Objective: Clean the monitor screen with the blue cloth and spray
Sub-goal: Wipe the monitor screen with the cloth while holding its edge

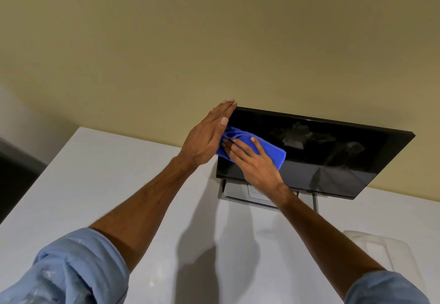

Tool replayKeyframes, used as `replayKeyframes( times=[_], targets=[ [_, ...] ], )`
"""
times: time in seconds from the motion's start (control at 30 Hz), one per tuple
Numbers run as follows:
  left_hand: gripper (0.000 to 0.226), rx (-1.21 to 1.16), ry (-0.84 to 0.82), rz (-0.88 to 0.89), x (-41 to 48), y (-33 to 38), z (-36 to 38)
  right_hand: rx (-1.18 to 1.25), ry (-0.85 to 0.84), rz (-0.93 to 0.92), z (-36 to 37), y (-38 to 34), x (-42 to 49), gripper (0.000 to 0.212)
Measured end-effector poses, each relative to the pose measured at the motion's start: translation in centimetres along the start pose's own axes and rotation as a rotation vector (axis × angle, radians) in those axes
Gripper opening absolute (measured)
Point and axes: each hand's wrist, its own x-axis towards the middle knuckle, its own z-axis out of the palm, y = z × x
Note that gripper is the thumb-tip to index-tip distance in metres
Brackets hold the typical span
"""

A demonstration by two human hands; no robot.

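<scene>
A black monitor [333, 151] stands on a white table, its dark glossy screen facing me and tilted. My right hand [252, 161] lies flat on a folded blue cloth [269, 151], pressing it against the left part of the screen. My left hand [207, 134] rests flat with fingers together against the monitor's upper left edge and corner. No spray bottle shows clearly in the frame.
The monitor's grey stand base [240, 194] sits on the white table [119, 173] under the screen. A whitish translucent object [381, 249] lies at the table's right. A beige wall rises behind. Something dark is at the far left past the table edge.
</scene>
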Motion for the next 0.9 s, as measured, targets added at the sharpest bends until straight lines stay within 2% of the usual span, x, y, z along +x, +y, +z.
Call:
replayKeyframes(
  times=[0.4,0.53,0.67,0.77,0.83,0.9],
  targets=[
    [0.054,0.072,0.017,-0.014,-0.3,0.2,0.0,0.01,-0.486,-0.231,3.5,-4.6,-5.4,0.094],
    [0.055,0.098,0.032,-0.014,-0.2,0.6,0.2,-0.012,-0.441,-0.196,2.7,-4.6,-4.4,0.103],
    [0.055,0.097,0.037,-0.021,-0.4,1.1,0.8,-0.016,-0.252,-0.029,1.0,-3.7,-2.0,0.093],
    [0.054,0.096,0.032,-0.041,-0.3,1.0,0.7,-0.011,-0.173,0.033,0.1,-3.5,0.1,0.094],
    [0.055,0.098,0.027,-0.049,-0.5,1.0,0.4,0.001,-0.198,-0.028,0.0,-3.6,0.0,0.095],
    [0.056,0.113,0.015,-0.032,-0.6,0.9,0.2,-0.019,-0.298,-0.126,0.5,-3.7,-1.6,0.095]
  ],
)
